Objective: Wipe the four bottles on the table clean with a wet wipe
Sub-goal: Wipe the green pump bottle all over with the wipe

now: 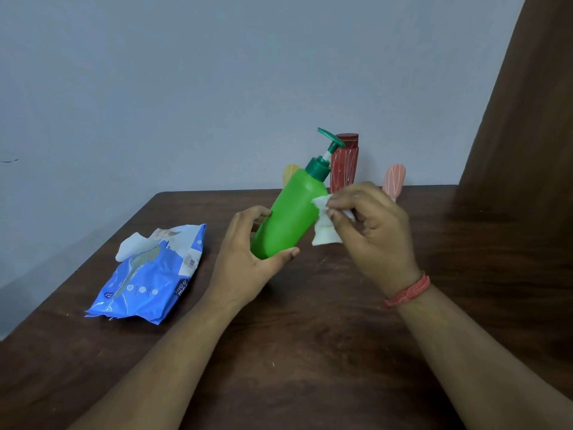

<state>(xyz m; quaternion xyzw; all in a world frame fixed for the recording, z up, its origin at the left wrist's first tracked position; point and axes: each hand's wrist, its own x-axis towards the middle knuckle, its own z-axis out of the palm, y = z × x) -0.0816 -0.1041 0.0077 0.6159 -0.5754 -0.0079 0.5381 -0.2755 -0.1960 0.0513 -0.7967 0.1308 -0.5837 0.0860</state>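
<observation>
A green pump bottle (pixel 291 212) with a dark green pump head is tilted above the brown table (pixel 310 321). My left hand (pixel 248 259) grips its base. My right hand (pixel 372 225) pinches a white wet wipe (pixel 322 234) against the bottle's right side. Behind them, near the wall, stand a red bottle (pixel 344 166), a yellow bottle (pixel 290 173) mostly hidden by the green one, and a pink bottle (pixel 394 180) partly hidden by my right hand.
A blue pack of wet wipes (pixel 148 277) lies on the table's left part, with a white wipe sticking out of its opening. A brown curtain (pixel 521 119) hangs at the right. The grey wall runs behind the table's far edge.
</observation>
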